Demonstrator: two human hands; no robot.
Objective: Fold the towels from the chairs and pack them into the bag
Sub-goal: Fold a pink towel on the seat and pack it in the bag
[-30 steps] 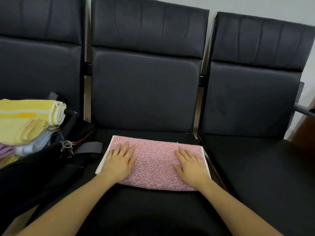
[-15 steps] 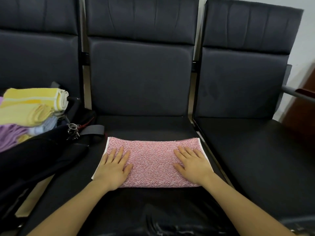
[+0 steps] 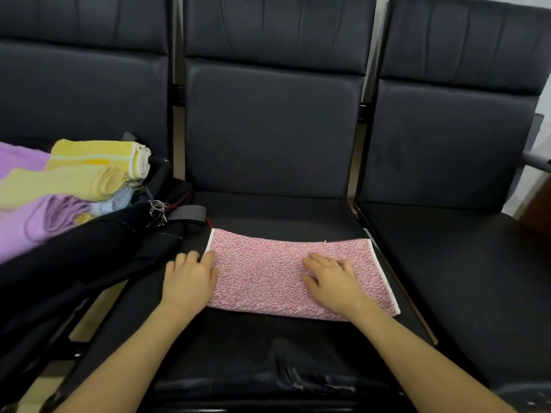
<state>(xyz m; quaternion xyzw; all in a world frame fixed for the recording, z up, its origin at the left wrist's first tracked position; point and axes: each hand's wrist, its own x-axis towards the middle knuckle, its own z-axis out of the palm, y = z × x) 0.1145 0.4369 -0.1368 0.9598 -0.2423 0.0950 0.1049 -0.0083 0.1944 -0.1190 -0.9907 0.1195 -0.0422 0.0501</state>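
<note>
A pink speckled towel (image 3: 268, 272), folded into a long rectangle, lies flat on the middle chair's seat (image 3: 268, 347). My left hand (image 3: 189, 281) sits at the towel's left edge, fingers curled at that edge and partly off the cloth. My right hand (image 3: 331, 278) rests flat on the right half of the towel, fingers slightly spread. On the left chair a black bag (image 3: 74, 263) lies open, with folded yellow towels (image 3: 89, 168), a purple towel (image 3: 26, 225) and a pale blue one (image 3: 116, 204) stacked in it.
Three black padded chairs stand in a row; the right chair's seat (image 3: 462, 278) holds nothing. A key ring (image 3: 156, 211) and a grey strap (image 3: 187, 213) hang off the bag near the towel's far left corner. A metal armrest (image 3: 536, 160) is at the far right.
My left hand has slid from on top of the towel to its left edge, fingers curling. The right hand stays on the towel. The view has shifted right and closer.
</note>
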